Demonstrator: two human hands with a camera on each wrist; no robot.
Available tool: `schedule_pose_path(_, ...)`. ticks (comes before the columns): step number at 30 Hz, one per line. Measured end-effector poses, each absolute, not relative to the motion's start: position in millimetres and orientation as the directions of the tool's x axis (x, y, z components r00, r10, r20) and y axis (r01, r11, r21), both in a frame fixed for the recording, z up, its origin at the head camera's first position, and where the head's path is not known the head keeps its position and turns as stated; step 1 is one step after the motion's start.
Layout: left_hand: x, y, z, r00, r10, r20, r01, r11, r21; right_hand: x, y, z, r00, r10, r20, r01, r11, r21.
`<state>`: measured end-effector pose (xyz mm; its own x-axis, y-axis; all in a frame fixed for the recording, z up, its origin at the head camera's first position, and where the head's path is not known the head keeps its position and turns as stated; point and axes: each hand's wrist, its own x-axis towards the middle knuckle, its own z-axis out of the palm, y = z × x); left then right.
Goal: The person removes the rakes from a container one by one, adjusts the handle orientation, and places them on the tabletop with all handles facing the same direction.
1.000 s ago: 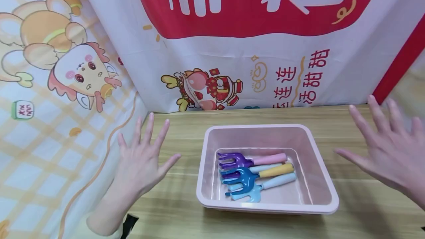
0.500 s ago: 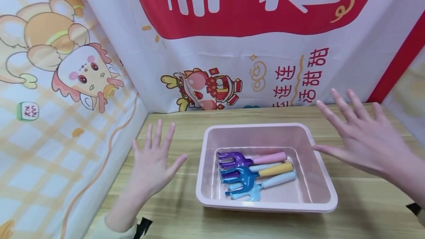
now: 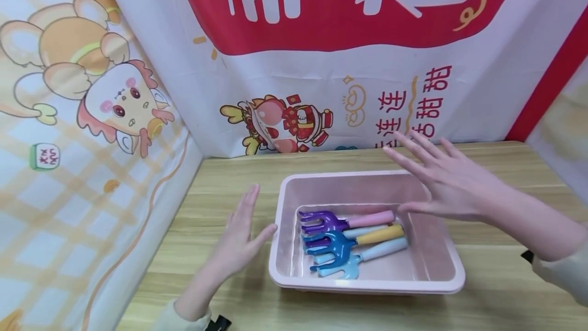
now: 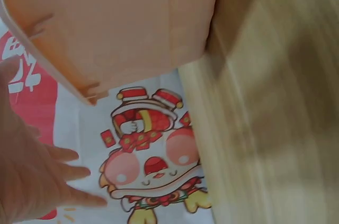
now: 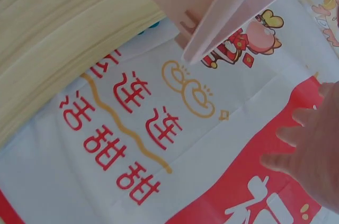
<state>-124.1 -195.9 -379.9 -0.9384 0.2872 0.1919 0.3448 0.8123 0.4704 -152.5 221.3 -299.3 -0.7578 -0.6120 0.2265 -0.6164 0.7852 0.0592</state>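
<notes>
A pale pink plastic basin [image 3: 367, 285] stands on the wooden table. Inside it lie several small hand rakes: a purple rake [image 3: 328, 222] with a pink handle, a dark blue rake [image 3: 337, 250] with a yellow handle, and a light blue rake [image 3: 383, 249]. More pieces show partly beneath them. My left hand [image 3: 239, 241] is just left of the basin, fingers straight and thumb toward its rim, holding nothing. Above the basin's right rim hovers my right hand [image 3: 447, 183], fingers spread and free of any object. In both wrist views, the hands appear apart from the basin [image 4: 122, 28].
The wooden table [image 3: 220, 178] extends around the basin. Behind it hangs a white and red printed cloth [image 3: 285, 75]. Another printed cloth [image 3: 151, 178] borders the left side, and its folds reach the table edge.
Both hands have moved inward toward the basin. The right hand travelled left from beside the basin to over its right rim; the left moved right, close to the left rim. The rakes stay put.
</notes>
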Motion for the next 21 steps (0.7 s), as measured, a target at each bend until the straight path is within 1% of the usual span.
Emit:
schedule_pose_path(4,-124,-191,-387,-0.929,0.322,0.184,0.366,0.714,0.597,-159,215,-299,-0.703,-0.675,0.226,-0.694,0.720,-0.006)
schedule_pose_path(7,-124,-188,-392,-0.920,0.350,0.176,0.372,0.645,0.667,-164,211,-298,-0.681,-0.706,0.193,-0.729,0.679,-0.086)
schedule_pose_path(11,-123,-186,-398,-0.901,0.395,0.181,0.386,0.536,0.751,-172,205,-297,-0.660,-0.738,0.139,-0.746,0.623,-0.234)
schedule_pose_path(15,-123,-183,-404,-0.877,0.444,0.183,0.387,0.427,0.817,-179,202,-302,-0.651,-0.755,0.083,-0.720,0.579,-0.382)
schedule_pose_path(17,-124,-182,-407,-0.871,0.463,0.165,0.354,0.357,0.864,-182,200,-306,-0.645,-0.762,0.058,-0.705,0.564,-0.430)
schedule_pose_path(21,-123,-179,-414,-0.863,0.489,0.125,0.224,0.150,0.963,-188,195,-311,-0.616,-0.787,0.034,-0.697,0.525,-0.488)
